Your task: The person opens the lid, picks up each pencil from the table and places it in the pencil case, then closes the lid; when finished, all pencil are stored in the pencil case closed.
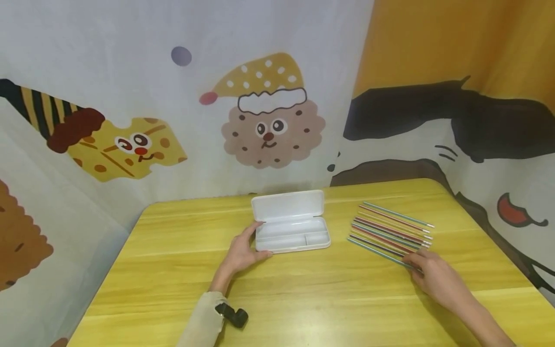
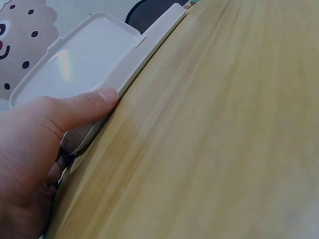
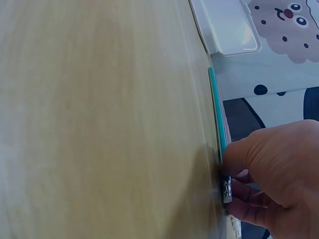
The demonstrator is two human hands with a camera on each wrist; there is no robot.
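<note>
A white pencil case (image 1: 288, 207) stands with its lid raised near the back of the table, its compartments bare. My left hand (image 1: 239, 254) grips the case's left end, the thumb (image 2: 92, 105) on the front wall and the other fingers round the far side. On the right, several striped pencils (image 1: 388, 225) lie side by side in a slanted row, white eraser ends toward the right. At the near edge of that row, my right hand (image 1: 440, 279) pinches a teal pencil (image 3: 218, 102) close to its eraser end. The pencil lies low, at table level.
A yellow wood-grain table (image 1: 303, 299) carries everything. Behind it hangs a pale curtain (image 1: 329, 58) printed with cartoon food faces, close to the table's back edge. A black strap mount (image 1: 234, 315) is on the left sleeve.
</note>
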